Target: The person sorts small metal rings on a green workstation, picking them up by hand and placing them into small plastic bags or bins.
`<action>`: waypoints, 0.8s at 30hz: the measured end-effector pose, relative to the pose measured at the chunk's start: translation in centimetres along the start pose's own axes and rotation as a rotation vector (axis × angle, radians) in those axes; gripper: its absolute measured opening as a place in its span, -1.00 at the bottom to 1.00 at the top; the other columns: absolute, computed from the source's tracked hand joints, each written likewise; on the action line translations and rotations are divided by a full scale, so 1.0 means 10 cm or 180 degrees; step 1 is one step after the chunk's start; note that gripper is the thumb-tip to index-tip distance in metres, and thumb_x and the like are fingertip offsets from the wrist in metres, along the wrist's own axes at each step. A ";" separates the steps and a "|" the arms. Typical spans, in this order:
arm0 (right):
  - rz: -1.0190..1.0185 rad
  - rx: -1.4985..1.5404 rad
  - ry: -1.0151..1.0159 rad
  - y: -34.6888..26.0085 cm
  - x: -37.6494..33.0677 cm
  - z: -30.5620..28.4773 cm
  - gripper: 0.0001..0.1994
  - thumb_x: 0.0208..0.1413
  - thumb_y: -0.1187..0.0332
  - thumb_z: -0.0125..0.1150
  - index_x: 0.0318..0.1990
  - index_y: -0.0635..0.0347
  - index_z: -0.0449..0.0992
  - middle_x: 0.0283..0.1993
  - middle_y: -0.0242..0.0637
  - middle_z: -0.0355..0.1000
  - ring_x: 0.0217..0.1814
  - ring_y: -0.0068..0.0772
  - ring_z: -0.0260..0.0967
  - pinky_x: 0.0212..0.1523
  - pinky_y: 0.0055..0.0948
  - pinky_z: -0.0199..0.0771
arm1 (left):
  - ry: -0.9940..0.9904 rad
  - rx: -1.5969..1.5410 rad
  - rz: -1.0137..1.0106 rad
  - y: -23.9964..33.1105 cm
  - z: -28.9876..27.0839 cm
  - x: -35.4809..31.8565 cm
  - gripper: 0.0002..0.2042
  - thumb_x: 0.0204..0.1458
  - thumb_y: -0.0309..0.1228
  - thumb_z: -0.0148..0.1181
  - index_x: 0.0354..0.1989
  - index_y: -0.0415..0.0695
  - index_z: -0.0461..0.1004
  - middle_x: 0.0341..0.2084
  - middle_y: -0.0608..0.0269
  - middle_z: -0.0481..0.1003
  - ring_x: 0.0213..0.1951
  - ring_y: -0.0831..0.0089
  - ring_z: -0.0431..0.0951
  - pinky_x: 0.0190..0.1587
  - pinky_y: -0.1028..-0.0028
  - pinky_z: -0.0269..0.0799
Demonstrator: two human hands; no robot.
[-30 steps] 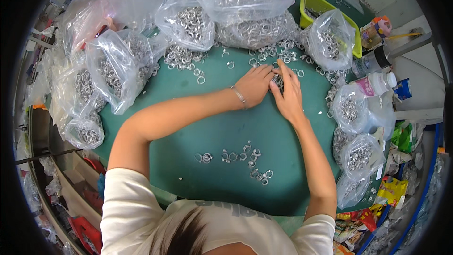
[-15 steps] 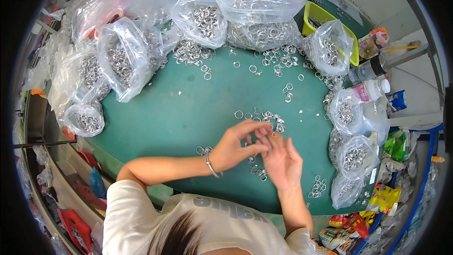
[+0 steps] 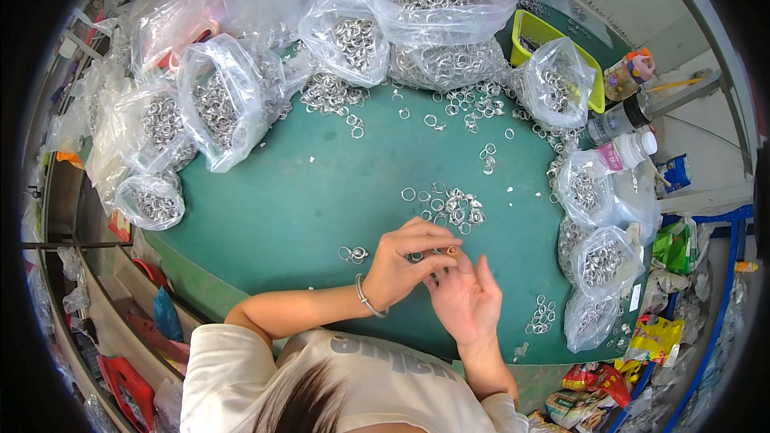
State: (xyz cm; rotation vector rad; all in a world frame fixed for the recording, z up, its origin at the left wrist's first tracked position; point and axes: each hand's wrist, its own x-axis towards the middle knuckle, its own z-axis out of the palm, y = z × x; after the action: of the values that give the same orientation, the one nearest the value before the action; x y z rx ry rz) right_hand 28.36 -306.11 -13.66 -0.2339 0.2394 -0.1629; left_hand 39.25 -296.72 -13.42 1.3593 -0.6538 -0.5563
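**Two hands pick at a tiny ring over the green bench**

The left hand (image 3: pixel 405 266) and the right hand (image 3: pixel 468 298) meet near the front edge of the bench (image 3: pixel 281 208). The left hand curls its fingers narrow and pinches a small ring (image 3: pixel 451 250) at its fingertips. The ring is so little that I cannot tell which way it points or if it has a long side. The right hand lies palm up with its fingers spread a bit, just under the left fingertips. It looks like a few small rings sit in that palm, but they are hard to see. A thin bangle (image 3: pixel 366 298) goes round the left wrist.

The bench top is flat, smooth and green. Just past the hands lies a little pile of rings (image 3: pixel 449 207). They are round, shiny and silver, like metal. A small clump of rings (image 3: pixel 353 254) sits left of the hands. Another small heap (image 3: pixel 541 315) lies toward the right edge.

Clear, crinkly plastic bags (image 3: pixel 220 104) full of the same shiny rings crowd the back and side edges. A yellow tray (image 3: pixel 533 32) stands at the back right corner.
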 end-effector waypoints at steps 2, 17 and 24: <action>-0.0058 -0.0104 0.0129 0.02 -0.01 0.01 -0.54 0.26 0.07 -0.31 0.04 0.22 0.38 0.08 -0.31 0.28 0.23 -0.37 0.06 0.28 -0.29 -0.11 | -0.0054 0.0202 0.0229 -0.02 -0.02 0.00 -0.80 -0.15 -0.53 0.27 -0.29 -0.19 0.59 -0.35 0.23 0.53 -0.30 0.41 0.43 -0.26 0.48 0.40; -0.0376 -0.0769 -0.0025 0.16 -0.13 0.01 -0.55 0.25 0.06 -0.27 0.08 0.17 0.33 0.16 -0.35 0.21 0.28 -0.41 -0.01 0.24 -0.30 -0.12 | -0.0016 0.0296 0.0656 0.02 0.01 -0.11 -0.83 -0.06 -0.53 0.18 -0.27 -0.19 0.58 -0.34 0.19 0.53 -0.28 0.34 0.46 -0.19 0.43 0.37; -0.0414 -0.0714 0.0039 0.16 -0.17 0.10 -0.52 0.25 0.01 -0.32 0.07 0.15 0.36 0.19 -0.36 0.20 0.29 -0.39 -0.03 0.26 -0.27 -0.16 | -0.0241 0.0021 0.0523 0.04 0.02 -0.14 -0.80 0.00 -0.54 0.10 -0.18 -0.19 0.55 -0.29 0.23 0.55 -0.17 0.37 0.41 -0.14 0.43 0.38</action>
State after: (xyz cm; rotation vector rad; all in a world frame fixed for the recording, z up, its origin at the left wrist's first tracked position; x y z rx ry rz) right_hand 27.23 -304.07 -12.73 -0.4718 0.2549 -0.2668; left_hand 38.13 -295.86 -13.14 1.2819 -0.8214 -0.4753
